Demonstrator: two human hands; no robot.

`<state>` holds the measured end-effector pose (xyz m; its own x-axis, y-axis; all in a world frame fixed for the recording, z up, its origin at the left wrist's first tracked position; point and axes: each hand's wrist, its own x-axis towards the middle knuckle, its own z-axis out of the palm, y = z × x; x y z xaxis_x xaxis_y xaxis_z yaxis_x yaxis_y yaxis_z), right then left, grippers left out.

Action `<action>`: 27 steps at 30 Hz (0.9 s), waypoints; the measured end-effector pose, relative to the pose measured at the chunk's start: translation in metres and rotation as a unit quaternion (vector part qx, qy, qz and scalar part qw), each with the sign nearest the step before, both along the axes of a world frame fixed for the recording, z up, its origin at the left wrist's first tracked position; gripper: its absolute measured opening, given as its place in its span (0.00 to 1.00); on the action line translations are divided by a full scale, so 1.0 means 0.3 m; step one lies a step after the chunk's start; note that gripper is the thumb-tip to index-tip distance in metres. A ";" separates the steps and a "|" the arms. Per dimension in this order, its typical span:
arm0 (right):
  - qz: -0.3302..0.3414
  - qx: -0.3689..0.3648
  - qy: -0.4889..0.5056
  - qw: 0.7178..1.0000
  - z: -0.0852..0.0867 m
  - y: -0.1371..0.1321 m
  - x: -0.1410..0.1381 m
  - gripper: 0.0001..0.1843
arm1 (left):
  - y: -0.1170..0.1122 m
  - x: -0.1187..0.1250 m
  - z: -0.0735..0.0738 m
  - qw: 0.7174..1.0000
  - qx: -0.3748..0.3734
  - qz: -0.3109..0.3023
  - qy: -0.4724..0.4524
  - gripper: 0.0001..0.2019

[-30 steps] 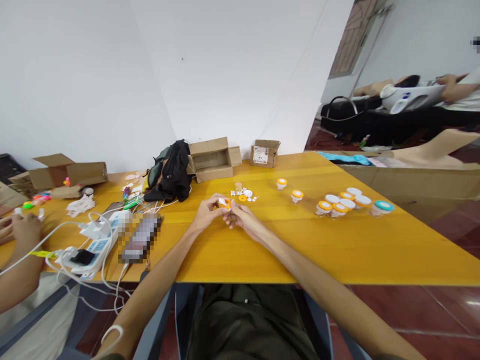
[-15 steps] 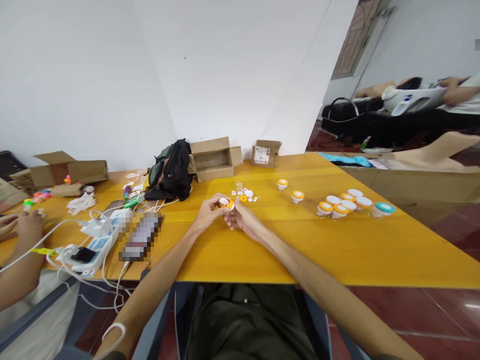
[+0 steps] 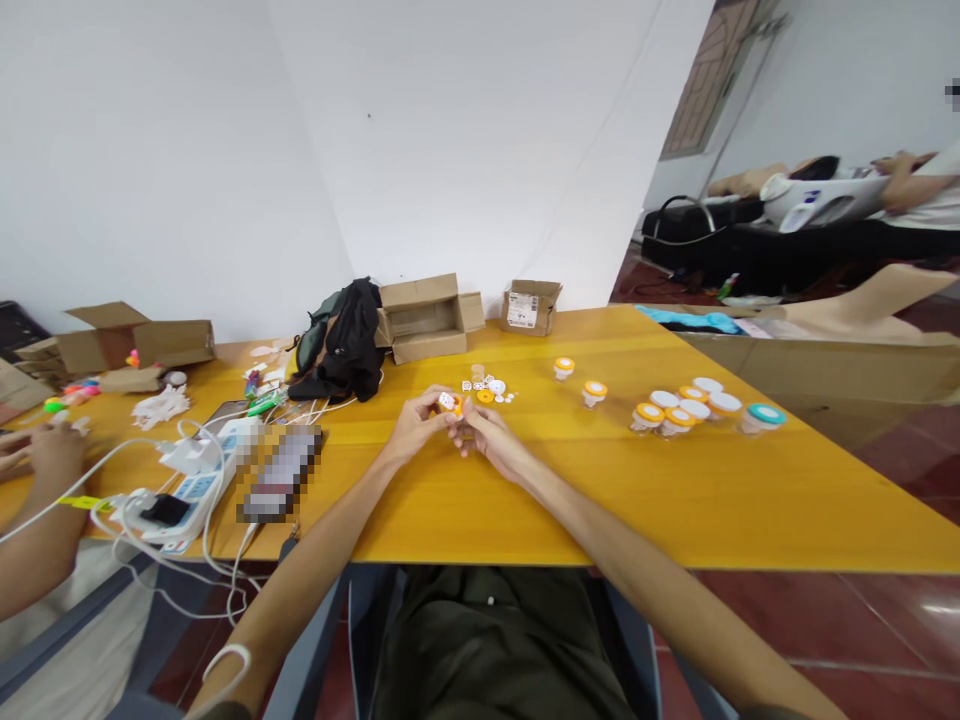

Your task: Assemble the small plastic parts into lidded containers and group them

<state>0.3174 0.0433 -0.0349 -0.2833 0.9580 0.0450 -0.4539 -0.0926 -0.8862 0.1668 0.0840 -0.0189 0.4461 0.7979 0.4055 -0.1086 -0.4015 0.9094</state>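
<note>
Both my hands meet over the middle of the yellow table. My left hand and my right hand pinch a small orange and white part between their fingertips. Just beyond the hands lie several small white and orange loose pieces, dice among them. Two little cups with orange lids stand further right, apart from the hands.
A cluster of small lidded cups, one teal-lidded, stands at the right. A black bag and open cardboard boxes sit at the back. A power strip with cables lies left. Another person's hand rests at far left.
The small part has turned slightly between my fingertips; my hands stay in the same place. The other person's hand at the left has shifted a little.
</note>
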 end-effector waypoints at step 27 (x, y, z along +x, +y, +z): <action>-0.020 0.012 0.002 1.000 -0.014 0.007 0.007 0.27 | 0.004 0.006 -0.011 1.000 -0.016 0.007 -0.014 0.16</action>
